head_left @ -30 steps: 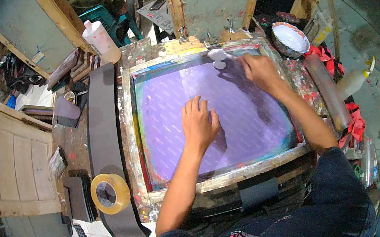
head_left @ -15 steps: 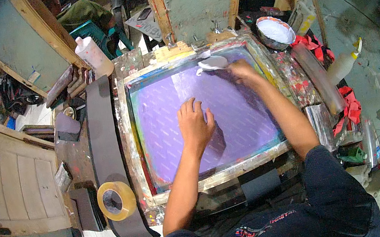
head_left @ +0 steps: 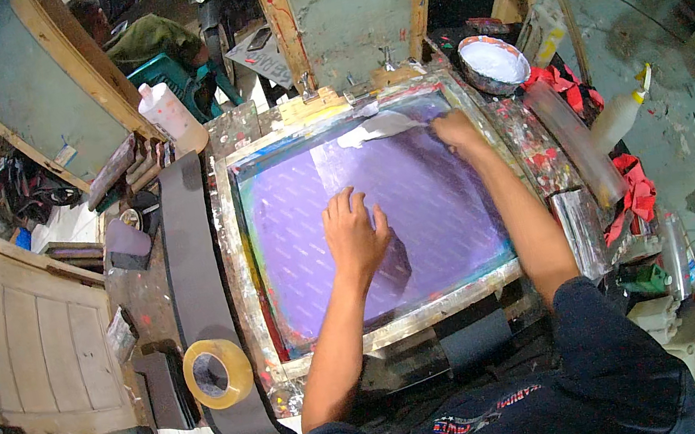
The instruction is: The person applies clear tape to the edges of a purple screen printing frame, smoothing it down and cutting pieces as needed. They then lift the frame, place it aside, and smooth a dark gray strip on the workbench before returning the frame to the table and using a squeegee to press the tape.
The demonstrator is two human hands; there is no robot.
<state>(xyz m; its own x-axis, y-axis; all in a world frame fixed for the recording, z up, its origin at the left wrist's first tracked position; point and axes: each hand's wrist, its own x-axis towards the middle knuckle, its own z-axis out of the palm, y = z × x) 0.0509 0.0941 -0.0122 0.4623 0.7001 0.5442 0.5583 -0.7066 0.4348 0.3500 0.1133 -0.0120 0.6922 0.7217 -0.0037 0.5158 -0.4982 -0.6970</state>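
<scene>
A wooden-framed printing screen (head_left: 346,346) with purple mesh lies on the worktable in front of me. My left hand (head_left: 356,232) rests over the middle of the mesh, its fingers spread and holding nothing. At the far right of the screen, my right hand (head_left: 456,131) is closed around the handle of a white-coated, spoon-like tool; its exact kind is hard to make out. White ink (head_left: 383,125) lies in a streak along the far part of the mesh, left of the right hand, and blends with the tool's end.
Beyond the screen's right corner stands a tub of white ink (head_left: 495,63). Left lie a dark strip (head_left: 196,279) and a tape roll (head_left: 218,373); a plastic bottle (head_left: 171,118) stands behind. A clear roll (head_left: 574,144) and spray bottle (head_left: 625,118) are right. A person (head_left: 157,42) sits beyond.
White ink now forms a longer streak across the far mesh. My right hand has shifted slightly right with the tool, while my left hand stays nearly in place.
</scene>
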